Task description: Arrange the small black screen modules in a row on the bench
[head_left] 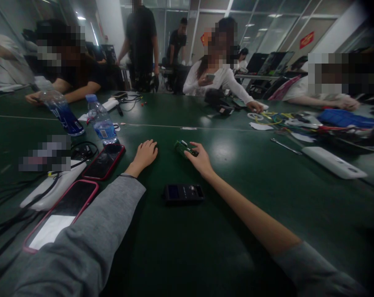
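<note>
My left hand [145, 154] rests palm down on the dark green table [236, 206], fingers loosely curled and holding nothing. A little to its right, my right hand [199, 159] grips a small green circuit board [183, 147] between thumb and fingers just above the tabletop. A small black device with a screen [183, 192] lies on the table between my forearms, nearer to me.
Two phones in pink cases [104, 161] [61, 214], two water bottles [102, 122] [61, 109] and black cables lie at the left. A white power strip [333, 162], a metal tool [285, 146] and coloured wires sit at the right. Several people sit across the table.
</note>
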`<state>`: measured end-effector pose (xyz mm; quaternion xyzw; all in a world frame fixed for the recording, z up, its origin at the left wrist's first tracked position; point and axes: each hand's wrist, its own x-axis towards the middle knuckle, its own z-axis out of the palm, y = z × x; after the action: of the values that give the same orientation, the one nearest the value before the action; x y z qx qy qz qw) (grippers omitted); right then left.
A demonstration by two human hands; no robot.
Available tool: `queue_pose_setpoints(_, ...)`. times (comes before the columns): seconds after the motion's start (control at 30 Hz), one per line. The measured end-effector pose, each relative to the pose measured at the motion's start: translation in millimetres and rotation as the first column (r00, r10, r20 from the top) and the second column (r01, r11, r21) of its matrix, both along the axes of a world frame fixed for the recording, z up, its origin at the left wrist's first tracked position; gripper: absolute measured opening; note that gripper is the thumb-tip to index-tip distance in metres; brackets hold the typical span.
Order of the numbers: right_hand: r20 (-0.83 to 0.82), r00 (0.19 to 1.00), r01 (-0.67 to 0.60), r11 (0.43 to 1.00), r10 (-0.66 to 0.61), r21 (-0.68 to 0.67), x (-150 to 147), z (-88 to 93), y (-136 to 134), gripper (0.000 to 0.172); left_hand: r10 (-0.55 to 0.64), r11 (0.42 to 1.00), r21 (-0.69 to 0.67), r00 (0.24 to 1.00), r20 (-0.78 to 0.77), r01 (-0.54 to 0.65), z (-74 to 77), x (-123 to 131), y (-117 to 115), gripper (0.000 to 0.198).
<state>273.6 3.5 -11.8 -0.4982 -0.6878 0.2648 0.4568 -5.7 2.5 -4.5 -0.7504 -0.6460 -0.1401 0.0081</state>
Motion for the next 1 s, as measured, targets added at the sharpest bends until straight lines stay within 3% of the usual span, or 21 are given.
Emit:
queue_pose_setpoints(0.13, -0.040, 0.999, 0.024, 0.999, -0.026, -0.049, 0.1, -1.3, 3.5, 0.055, -0.009, 1.000, -0.008, 1.000, 0.005, 0.009, -1.4, -1.2, 2.0, 0.052)
queue_pose_setpoints(0.37, 0.090, 0.983, 0.158, 0.987, -0.157, -0.006, -1.2, 0.8, 10.0, 0.043, -0.011, 1.000, 0.017, 1.000, -0.004, 0.011, -6.5, -3.0, 4.9, 0.050)
queue_pose_setpoints(0.53, 0.130, 0.972, 0.192, 0.980, -0.196, 0.042, -3.0, 4.6, 5.9, 0.048, -0.006, 1.000, 0.017, 1.000, 0.006, 0.006, -5.7, -2.5, 3.7, 0.050)
queue_pose_setpoints(0.67, 0.144, 0.977, 0.142, 0.985, -0.155, 0.097, -3.2, 6.4, 0.0, 0.061, -0.006, 1.000, 0.018, 1.000, -0.002, 0.006, -2.7, -0.9, 1.1, 0.050)
queue_pose_setpoints(0.87, 0.182, 0.979, 0.094, 0.995, -0.095, 0.012, 1.1, 13.2, -2.9, 0.054, -0.007, 1.000, 0.007, 1.000, 0.000, 0.007, -1.9, -1.2, 1.2, 0.051)
queue_pose_setpoints(1.0, 0.207, 0.978, 0.041, 0.999, -0.037, -0.019, 36.8, 17.1, -17.4, 0.056, -0.007, 1.000, 0.011, 1.000, 0.011, 0.007, -2.4, -1.9, 1.3, 0.051)
